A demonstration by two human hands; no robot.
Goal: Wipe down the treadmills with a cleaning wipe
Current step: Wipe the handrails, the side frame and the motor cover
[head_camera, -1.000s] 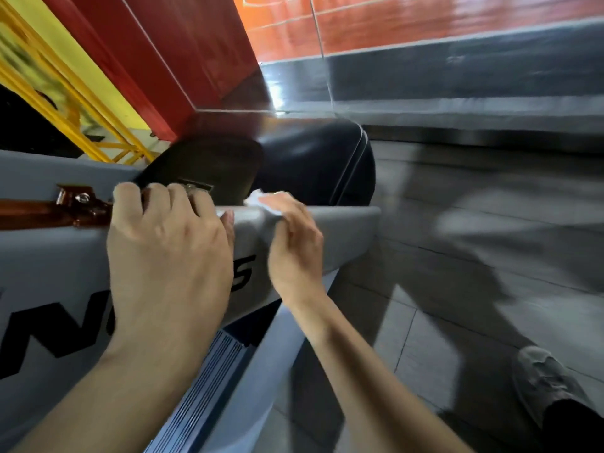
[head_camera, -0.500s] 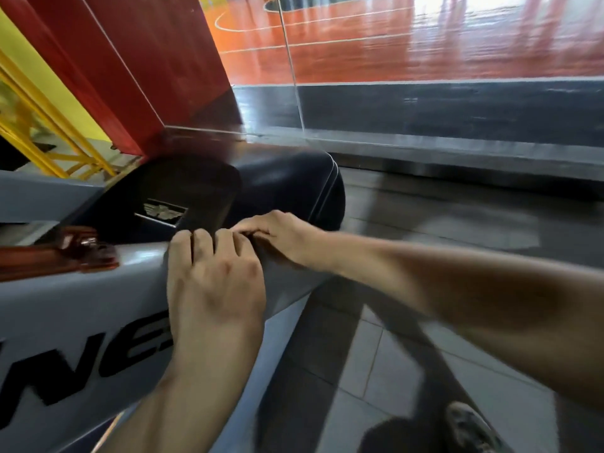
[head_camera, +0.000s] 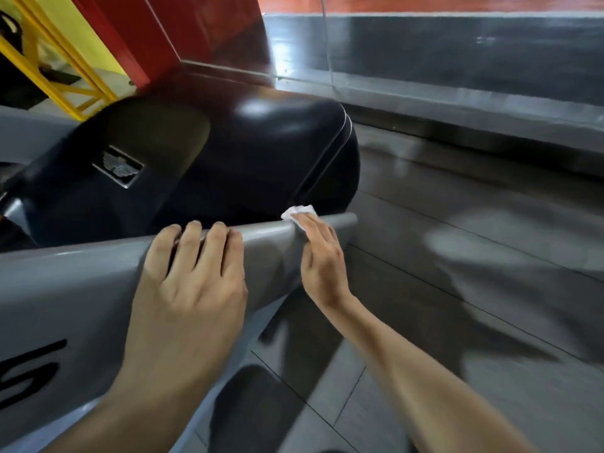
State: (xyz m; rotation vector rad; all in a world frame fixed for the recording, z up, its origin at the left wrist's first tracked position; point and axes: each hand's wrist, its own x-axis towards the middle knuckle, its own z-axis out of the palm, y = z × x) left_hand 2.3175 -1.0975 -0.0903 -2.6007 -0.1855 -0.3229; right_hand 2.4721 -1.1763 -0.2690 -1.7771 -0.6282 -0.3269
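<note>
The treadmill's grey side panel (head_camera: 81, 289) with black lettering runs from the lower left to a rounded end at centre right. Behind it sits the glossy black motor cover (head_camera: 261, 152) with a small metal badge. My left hand (head_camera: 192, 282) lies on the panel, its fingers hooked over the top edge. My right hand (head_camera: 322, 256) presses a small white wipe (head_camera: 299, 211) against the panel's top edge near its end, fingers fairly straight. Most of the wipe is hidden under the fingers.
Grey tiled floor (head_camera: 457, 305) spreads to the right. A dark low wall base (head_camera: 457, 60) runs along the back, a red wall (head_camera: 183, 27) stands behind the treadmill, and a yellow metal frame (head_camera: 58, 73) is at the upper left.
My right hand has swung from beside my left hand out toward the panel's end, with the wipe showing again. My left hand shifted along the top edge. The camera view moved.
</note>
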